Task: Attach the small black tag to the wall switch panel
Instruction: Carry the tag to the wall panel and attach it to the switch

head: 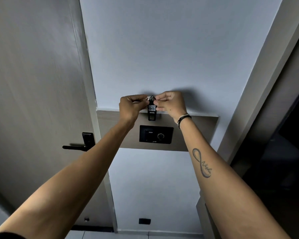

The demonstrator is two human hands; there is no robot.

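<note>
left hand (pixel 130 105): raised to the wall, fingers curled, pinching the metal ring (pixel 149 97) at the top of the tag from the left side.
right hand (pixel 169 103): raised opposite, fingertips closed on the upper right edge of the tag; cord bracelets (pixel 184 119) on the wrist, tattoo (pixel 201 163) on the forearm.
small black tag (pixel 152 109): held upright between both hands, hanging down in front of the top edge of the wood backing strip; white label with handwritten marks on its face, digits not readable for sure; lower end has a rectangular cut-out.
tag position: above the wall switch panel, not touching it; a gap of wood strip shows between tag bottom and panel top.
wall switch panel (pixel 156 134): black rectangular plate, slot-type module on the left, round dial on the right, mounted on the wood strip.
wood strip (pixel 202 131): horizontal band across the pale wall (pixel 162 49), from the door frame to the right corner trim.
door (pixel 33 83): left of the wall, grey wood grain, black lever handle (pixel 79 144) with a black lock plate above it.
lower wall: small black outlet plate (pixel 144 221) near the floor.
right side: dark opening, contents not discernible.
</note>
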